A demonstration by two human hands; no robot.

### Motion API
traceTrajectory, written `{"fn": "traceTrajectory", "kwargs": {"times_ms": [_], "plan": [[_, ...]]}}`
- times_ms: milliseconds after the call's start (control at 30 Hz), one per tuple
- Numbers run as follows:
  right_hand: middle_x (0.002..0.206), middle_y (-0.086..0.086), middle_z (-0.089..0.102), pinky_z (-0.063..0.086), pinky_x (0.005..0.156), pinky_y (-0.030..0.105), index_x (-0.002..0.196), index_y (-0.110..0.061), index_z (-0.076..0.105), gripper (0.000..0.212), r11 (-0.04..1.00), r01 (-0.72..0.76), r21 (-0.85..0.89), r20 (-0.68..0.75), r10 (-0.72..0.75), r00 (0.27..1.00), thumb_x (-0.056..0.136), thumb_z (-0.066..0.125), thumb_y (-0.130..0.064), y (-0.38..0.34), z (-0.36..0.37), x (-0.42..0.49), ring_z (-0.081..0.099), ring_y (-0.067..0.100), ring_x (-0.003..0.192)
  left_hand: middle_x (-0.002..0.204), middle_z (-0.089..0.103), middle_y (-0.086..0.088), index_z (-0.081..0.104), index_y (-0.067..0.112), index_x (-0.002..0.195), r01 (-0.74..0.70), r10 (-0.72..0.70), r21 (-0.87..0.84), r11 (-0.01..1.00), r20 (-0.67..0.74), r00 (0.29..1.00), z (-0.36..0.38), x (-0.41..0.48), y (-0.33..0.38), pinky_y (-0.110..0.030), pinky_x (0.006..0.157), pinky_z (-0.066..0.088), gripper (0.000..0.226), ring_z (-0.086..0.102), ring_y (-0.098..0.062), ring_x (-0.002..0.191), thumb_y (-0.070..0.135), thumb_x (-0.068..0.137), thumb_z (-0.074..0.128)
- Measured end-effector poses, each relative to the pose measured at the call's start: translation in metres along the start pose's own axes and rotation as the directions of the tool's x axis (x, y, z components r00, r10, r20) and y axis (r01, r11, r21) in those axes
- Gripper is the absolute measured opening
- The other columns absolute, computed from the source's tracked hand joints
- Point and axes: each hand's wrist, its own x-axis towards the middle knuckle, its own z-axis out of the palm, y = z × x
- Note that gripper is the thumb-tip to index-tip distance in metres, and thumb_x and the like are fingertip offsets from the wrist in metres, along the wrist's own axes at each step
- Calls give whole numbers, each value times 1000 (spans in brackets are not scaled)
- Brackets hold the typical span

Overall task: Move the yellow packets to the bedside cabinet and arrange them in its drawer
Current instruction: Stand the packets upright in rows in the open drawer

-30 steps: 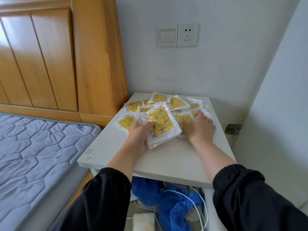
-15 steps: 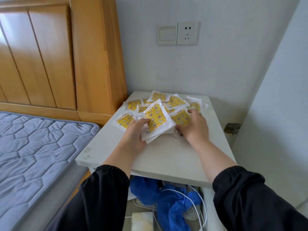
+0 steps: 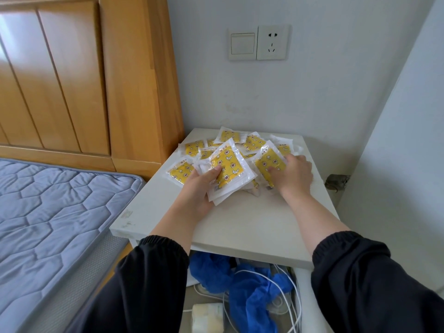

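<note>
**Packets on the cabinet top: right hand now tilting one up**

Change from half a second earlier: the right hand (image 3: pixel 294 174) lay flat on the pile. It now pinches a single packet (image 3: pixel 269 162), whose far edge is tipped up off the others. The left hand (image 3: pixel 199 188) holds its stack (image 3: pixel 228 167) much as before.

Count: about ten yellow packets (image 3: pixel 253 143) show a face, all on or over the white surface (image 3: pixel 240 222) of the bedside cabinet, toward its back half. Overlaps and the stack hide the true number. There are two hands. One drawer (image 3: pixel 308 296) stands open below the front edge, holding blue cloth (image 3: pixel 240 289), white cables (image 3: pixel 288 299) and one white block (image 3: pixel 207 316).

Fingers: the left fingers are curled round the stack, with the thumb on its top face and the rest hidden beneath. The right fingers (image 3: pixel 299 159) are bent over the single packet's right edge, with the thumb pressed on its yellow face.
</note>
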Motion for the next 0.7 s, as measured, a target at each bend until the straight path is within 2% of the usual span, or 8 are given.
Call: {"fn": "traceTrajectory", "kwargs": {"times_ms": [100, 167, 267, 400, 467, 567, 633, 700], "plan": [[144, 10, 37, 21, 112, 44, 129, -13, 53, 51, 993, -44, -113, 47, 50, 998, 87, 59, -40, 5, 1, 6, 27, 30, 136, 116, 68, -14, 56, 18, 108, 2, -2, -2, 1000, 3, 1000, 0, -1, 0, -41, 66, 61, 24, 70, -28, 90, 5, 89, 63], [142, 11, 40, 18, 112, 46, 130, -14, 51, 52, 985, -57, -162, 89, 72, 993, 88, 56, -43, 7, 1, 9, 30, 30, 135, 116, 68, -14, 56, 17, 109, -2, 2, 10, 1000, 2, 1000, 0, -1, 0, -41, 67, 61, 25, 70, -28, 90, 5, 89, 63], [136, 12, 45, 23, 110, 44, 128, -14, 52, 52, 979, -69, -190, 118, 93, 989, 87, 55, -45, 7, 0, 12, 35, 33, 130, 114, 68, -14, 55, 16, 112, 2, -2, 5, 1000, 1, 1000, 1, -2, 1, -39, 63, 60, 27, 71, -27, 87, 4, 89, 62], [151, 14, 27, 12, 115, 51, 132, -16, 49, 58, 966, -116, -231, 119, 146, 982, 85, 54, -48, 11, 0, 16, 20, 32, 141, 109, 70, -13, 56, 17, 109, 2, -2, 10, 1000, 9, 1000, 1, -1, 0, -39, 62, 60, 24, 72, -26, 84, 4, 89, 62], [151, 15, 28, 11, 114, 51, 133, -16, 48, 59, 959, -133, -252, 126, 168, 978, 85, 53, -49, 11, -1, 17, 21, 33, 141, 108, 70, -12, 56, 17, 106, 1, -1, 12, 1000, 13, 1000, 0, -1, 1, -40, 64, 61, 22, 72, -26, 84, 3, 90, 61], [132, 13, 50, 26, 108, 47, 121, -14, 57, 51, 966, -151, -208, 104, 176, 979, 82, 56, -48, 12, 0, 19, 40, 34, 128, 107, 70, -12, 55, 18, 101, 1, -1, 21, 1000, 8, 1000, 2, -1, 1, -42, 69, 60, 20, 70, -26, 86, 3, 90, 60], [115, 11, 61, 38, 98, 41, 107, -12, 61, 44, 976, -161, -143, 68, 172, 983, 79, 58, -46, 14, 0, 20, 49, 34, 116, 107, 70, -12, 55, 19, 100, 0, 0, 21, 1000, 5, 1000, 2, -1, 0, -42, 69, 60, 19, 70, -26, 86, 3, 90, 60], [108, 9, 64, 36, 87, 35, 100, -12, 61, 40, 978, -164, -128, 51, 171, 984, 79, 60, -46, 15, -2, 19, 51, 34, 110, 111, 69, -13, 56, 17, 104, -2, 2, 12, 1000, 17, 1000, 1, 0, 0, -42, 67, 61, 21, 70, -27, 88, 2, 90, 60]]}}
